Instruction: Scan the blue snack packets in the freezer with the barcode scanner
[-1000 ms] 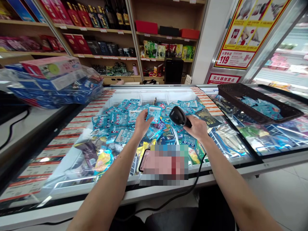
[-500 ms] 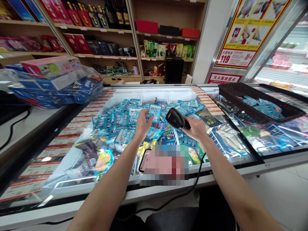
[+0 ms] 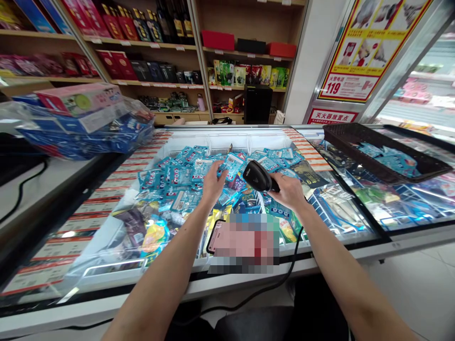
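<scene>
My left hand (image 3: 213,182) is closed on the edge of a light-blue packet (image 3: 233,164), which is tilted above the pile with its printed side showing. In my right hand (image 3: 288,190) is a black handheld barcode scanner (image 3: 258,175), gripped by its handle, its head just right of the packet. Around and beneath both hands lie several similar blue packets (image 3: 179,174) on the glass top of a chest freezer (image 3: 103,227). A phone (image 3: 217,239), partly blurred out, lies nearer to me, between my forearms.
The scanner's black cable (image 3: 270,287) runs along the freezer's front edge. A dark brown basket (image 3: 341,137) with blue packets stands at the right. Plastic-wrapped boxes (image 3: 85,121) sit at the left. Behind are stocked shelves (image 3: 159,46) and a black box-like object (image 3: 258,105).
The blue packet in my left hand has turned clockwise and shifted slightly right. The scanner stays almost in place, its head tilted a little differently.
</scene>
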### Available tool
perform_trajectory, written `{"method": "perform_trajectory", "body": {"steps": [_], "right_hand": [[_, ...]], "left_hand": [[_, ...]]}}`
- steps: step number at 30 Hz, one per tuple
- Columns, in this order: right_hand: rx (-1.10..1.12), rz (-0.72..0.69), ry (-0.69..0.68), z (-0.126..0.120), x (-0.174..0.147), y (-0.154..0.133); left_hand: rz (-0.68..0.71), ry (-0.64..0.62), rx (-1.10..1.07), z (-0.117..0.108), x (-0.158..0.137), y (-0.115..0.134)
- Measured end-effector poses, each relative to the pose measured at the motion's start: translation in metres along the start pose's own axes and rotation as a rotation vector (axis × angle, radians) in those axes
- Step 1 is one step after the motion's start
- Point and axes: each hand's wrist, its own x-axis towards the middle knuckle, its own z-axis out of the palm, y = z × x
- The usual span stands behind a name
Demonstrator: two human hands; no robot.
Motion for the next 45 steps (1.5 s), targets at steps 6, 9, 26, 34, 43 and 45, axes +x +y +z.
{"method": "perform_trajectory", "body": {"steps": [6,9,26,34,43,45], "right_hand": [[-0.021,-0.016,-0.014,0.001,0.003,-0.004],[-0.023,-0.006,-0.023,0.001,0.003,-0.004],[-0.141,-0.022,-0.057,-0.004,0.011,0.007],[-0.181,-0.125,-0.095,-0.012,0.024,0.025],[-0.15,-0.037,-0.067,-0.004,0.007,0.033],[-0.154,-0.033,-0.066,-0.005,0.005,0.032]], "left_hand": [[0.024,-0.038,0.045,-0.002,-0.001,0.004],[0.038,-0.046,0.047,-0.003,-0.001,0.006],[0.075,-0.06,0.046,-0.001,0.0,0.004],[0.054,-0.061,0.048,-0.003,-0.002,0.007],[0.054,-0.072,0.067,-0.003,-0.001,0.007],[0.059,-0.078,0.07,-0.003,-0.001,0.007]]}}
